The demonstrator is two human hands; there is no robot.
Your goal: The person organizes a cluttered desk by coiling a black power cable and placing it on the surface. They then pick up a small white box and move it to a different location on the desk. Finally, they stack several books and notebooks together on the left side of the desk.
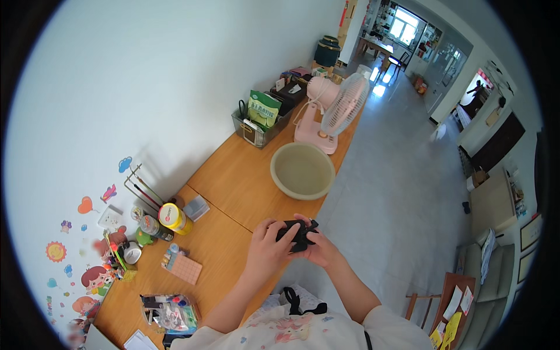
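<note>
Both hands are together in front of my body, over the near edge of the wooden table. My left hand grips a small black object from the left, its fingers lying across the top. On the other side my right hand holds the same object, with the thumb on its face. A strap-like black piece sticks out near the right fingers. The fingers cover much of the object, so I cannot tell exactly what it is. Beyond my hands, a beige plastic basin stands by the table edge.
Behind the basin is a pink desk fan, with a grey basket holding a green packet beside it. Leftward are a yellow canister, a pink grid-patterned pad and a clear pouch. A small wooden stand is at right.
</note>
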